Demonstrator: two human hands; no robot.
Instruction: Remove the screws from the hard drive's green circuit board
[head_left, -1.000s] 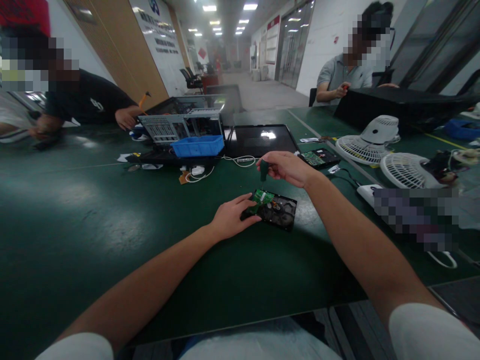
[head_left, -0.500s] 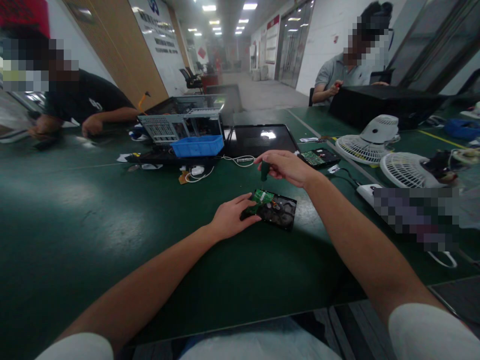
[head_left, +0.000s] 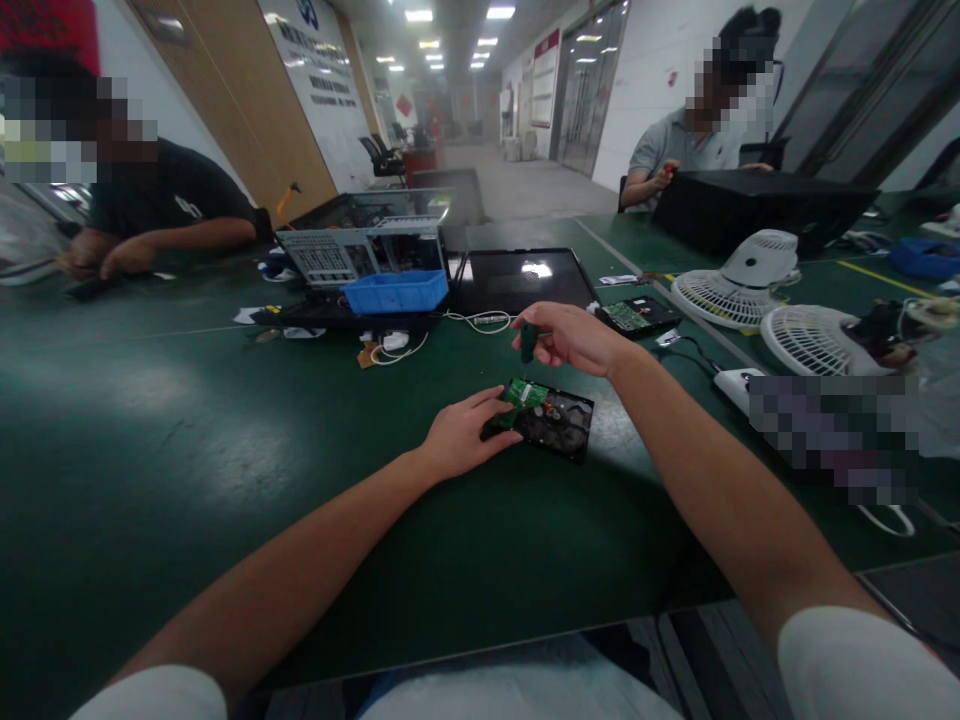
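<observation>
A black hard drive (head_left: 559, 422) lies on the green table with its green circuit board facing up. My left hand (head_left: 461, 435) grips the drive's left end between thumb and fingers. Above the drive, my right hand (head_left: 570, 338) is closed around the dark green handle of a screwdriver (head_left: 528, 343). The screwdriver stands nearly upright, its thin shaft pointing down at the circuit board's far edge. Whether the tip sits in a screw is too small to tell.
Behind the drive stand a blue bin (head_left: 396, 292), an opened computer case (head_left: 360, 255) and a black panel (head_left: 517, 278). A second hard drive (head_left: 637, 315), a white fan (head_left: 727, 295) and a power strip (head_left: 739, 385) lie to the right. Two people sit across the table.
My right hand and the screwdriver have shifted very slightly; the hard drive and my left hand keep their place. The person on the left has brought both hands together.
</observation>
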